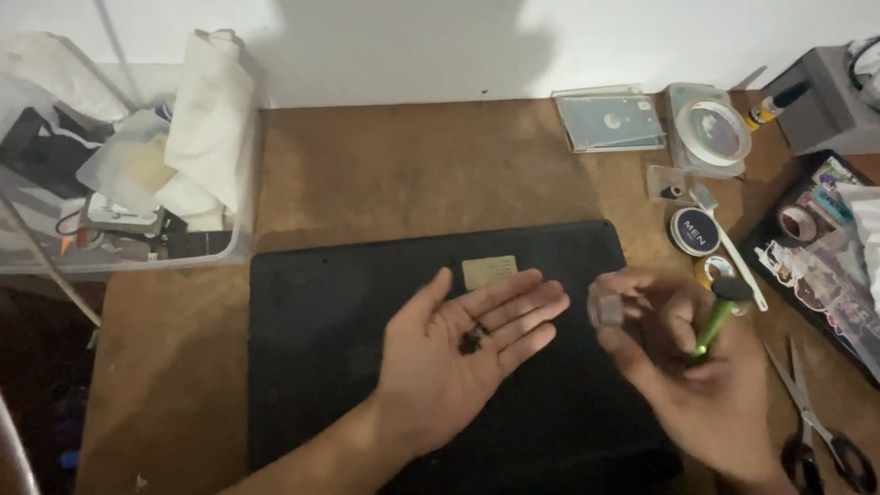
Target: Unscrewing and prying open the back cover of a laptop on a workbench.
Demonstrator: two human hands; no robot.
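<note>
My left hand (463, 353) lies palm up over a black closed laptop (348, 302), turned bottom side up on the wooden table. Several tiny dark screws (471, 341) rest in the palm. My right hand (692, 376) hovers to the right of it, fingers curled around a green-handled screwdriver (717, 321) with a dark cap. Its fingertips also pinch a small pale object (607, 310), blurred so I cannot tell what it is. A pale label (489, 272) sits on the laptop's base just above my left fingertips.
A clear plastic bin (128, 183) full of cloths and gadgets stands at the left. At the back right lie clear plastic cases (612, 119), a round tin (694, 230), a white brush (729, 243), tape rolls and a tray (816, 266). Scissors (816, 422) lie at the right edge.
</note>
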